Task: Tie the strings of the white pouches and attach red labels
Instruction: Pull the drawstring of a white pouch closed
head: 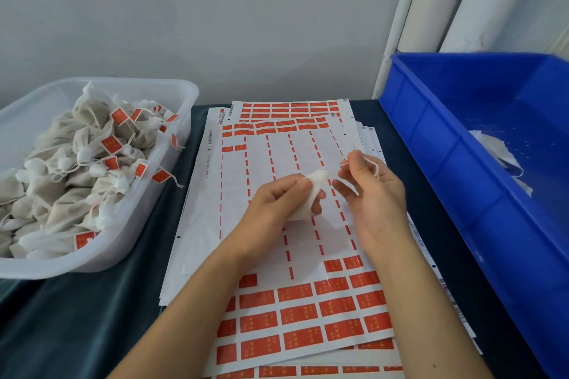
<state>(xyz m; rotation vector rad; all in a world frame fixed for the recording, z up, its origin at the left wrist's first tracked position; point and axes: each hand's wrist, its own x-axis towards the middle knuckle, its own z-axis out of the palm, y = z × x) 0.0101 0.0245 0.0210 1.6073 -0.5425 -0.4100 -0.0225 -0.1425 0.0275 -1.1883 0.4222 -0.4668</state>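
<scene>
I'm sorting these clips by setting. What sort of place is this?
Probably a small hand-packing workstation: a clear tub heaped with tied, labelled pouches, stacked sheets of red labels on the table, and a blue crate holding unfinished ones.

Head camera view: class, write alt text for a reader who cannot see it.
A person's left hand holds a white pouch while the right hand pinches its string, above sheets of red labels. A clear tub of labelled pouches sits left, a blue bin right.
</scene>
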